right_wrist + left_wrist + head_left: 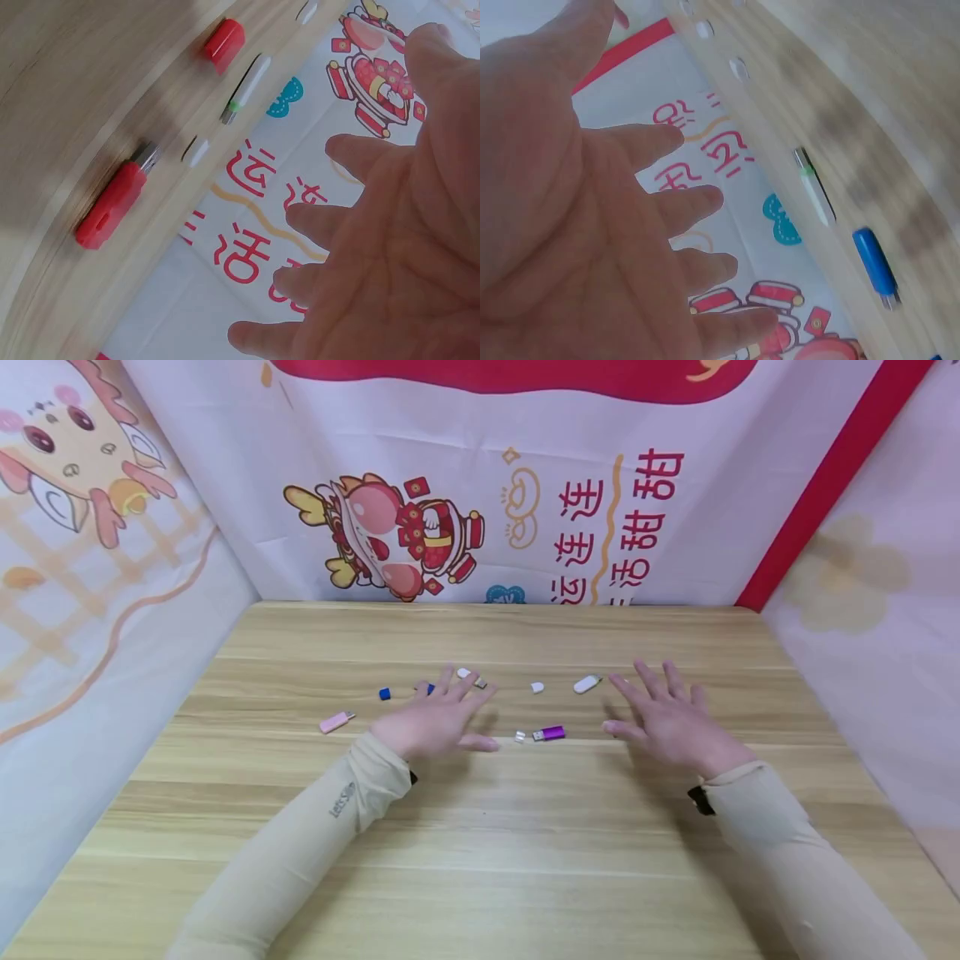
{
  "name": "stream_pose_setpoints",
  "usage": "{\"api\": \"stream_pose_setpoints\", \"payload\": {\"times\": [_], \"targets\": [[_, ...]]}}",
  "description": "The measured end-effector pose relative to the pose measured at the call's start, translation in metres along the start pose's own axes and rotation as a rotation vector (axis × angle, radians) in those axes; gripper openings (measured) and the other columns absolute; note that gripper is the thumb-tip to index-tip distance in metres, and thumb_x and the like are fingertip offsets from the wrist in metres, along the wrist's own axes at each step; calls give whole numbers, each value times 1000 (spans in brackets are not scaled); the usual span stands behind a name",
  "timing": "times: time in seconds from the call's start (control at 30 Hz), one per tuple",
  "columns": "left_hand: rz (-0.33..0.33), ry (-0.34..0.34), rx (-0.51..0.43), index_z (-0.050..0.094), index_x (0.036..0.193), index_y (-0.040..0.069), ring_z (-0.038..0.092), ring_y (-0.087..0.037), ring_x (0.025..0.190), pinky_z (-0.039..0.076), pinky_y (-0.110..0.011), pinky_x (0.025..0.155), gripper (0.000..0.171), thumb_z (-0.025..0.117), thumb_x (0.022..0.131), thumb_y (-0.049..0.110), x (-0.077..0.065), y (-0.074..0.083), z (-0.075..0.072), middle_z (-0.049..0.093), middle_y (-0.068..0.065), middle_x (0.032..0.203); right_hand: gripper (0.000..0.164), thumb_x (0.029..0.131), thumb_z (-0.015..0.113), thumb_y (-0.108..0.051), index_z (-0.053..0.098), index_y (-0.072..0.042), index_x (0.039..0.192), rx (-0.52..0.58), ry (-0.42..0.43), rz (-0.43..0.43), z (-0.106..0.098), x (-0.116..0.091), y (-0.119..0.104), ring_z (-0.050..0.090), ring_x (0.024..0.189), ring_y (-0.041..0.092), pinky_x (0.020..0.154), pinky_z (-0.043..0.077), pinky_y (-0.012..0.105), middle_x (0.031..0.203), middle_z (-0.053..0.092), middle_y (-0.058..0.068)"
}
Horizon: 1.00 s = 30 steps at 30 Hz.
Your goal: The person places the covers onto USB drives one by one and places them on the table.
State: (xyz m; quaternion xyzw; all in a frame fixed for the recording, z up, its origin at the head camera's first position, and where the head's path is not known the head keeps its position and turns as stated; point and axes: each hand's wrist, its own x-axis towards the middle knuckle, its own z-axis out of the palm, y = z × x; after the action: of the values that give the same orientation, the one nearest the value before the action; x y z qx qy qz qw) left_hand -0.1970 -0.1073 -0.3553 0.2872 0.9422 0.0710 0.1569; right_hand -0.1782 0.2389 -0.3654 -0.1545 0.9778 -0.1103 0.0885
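My left hand spreads its fingers over the table, holding nothing. It partly covers a blue USB stick and a white USB stick. My right hand is also spread and holds nothing; near its fingertips lies another white USB stick. Between the hands are a purple USB stick, a small whitish cap and a white cap. A red USB stick and red cap appear in the right wrist view; I cannot make them out in the head view.
Left of my left hand lie a pink USB stick and a small blue cap. The wooden table ends at the back against a printed white cloth. Cloth walls also stand at both sides.
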Motion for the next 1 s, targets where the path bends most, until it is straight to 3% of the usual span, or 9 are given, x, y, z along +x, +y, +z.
{"api": "stream_pose_setpoints", "payload": {"times": [0.13,0.27,0.43,0.53,0.6,0.7,1.0], "targets": [[47,10,-2,22,159,23,-5,-39,148,9,-63,115,80,49,95,63,7,2,6,8,-11,164,81,96,43,-66,19,-21,159,-2,-11,-28,1,3,-6,-16,143,49,104,-6,78,164,-1,19],[157,32,3,37,153,15,14,-40,148,17,-59,116,68,56,98,49,15,4,11,26,-16,159,77,96,51,-61,30,-19,157,-34,-9,-71,5,8,-11,-9,145,50,106,1,77,162,13,22],[248,87,5,61,135,10,51,-26,129,39,-42,109,46,66,96,34,25,8,14,58,-11,137,60,94,67,-43,53,-12,143,-69,54,-182,13,14,-21,15,143,51,108,16,73,151,39,22],[267,122,-18,68,125,11,61,-19,113,48,-34,99,36,70,94,28,33,10,16,67,-4,123,49,90,75,-31,64,-7,131,-77,125,-282,20,21,-27,39,134,45,106,32,66,136,55,19],[281,122,-42,71,120,12,64,-16,106,51,-31,93,32,71,93,27,39,11,18,69,-2,117,43,86,79,-26,69,-5,122,-86,172,-350,24,25,-31,52,121,40,101,42,58,123,63,16],[285,102,-78,72,116,12,66,-13,99,52,-29,90,29,73,92,27,49,13,21,72,-1,110,32,84,81,-17,74,-5,113,-80,212,-401,29,31,-40,61,102,30,90,51,47,108,68,10],[243,49,-121,75,108,15,64,-8,89,51,-27,84,20,75,90,24,64,16,27,72,5,99,10,86,78,-13,77,-11,96,-108,177,-397,35,47,-62,60,83,21,75,54,39,89,66,2]]}}
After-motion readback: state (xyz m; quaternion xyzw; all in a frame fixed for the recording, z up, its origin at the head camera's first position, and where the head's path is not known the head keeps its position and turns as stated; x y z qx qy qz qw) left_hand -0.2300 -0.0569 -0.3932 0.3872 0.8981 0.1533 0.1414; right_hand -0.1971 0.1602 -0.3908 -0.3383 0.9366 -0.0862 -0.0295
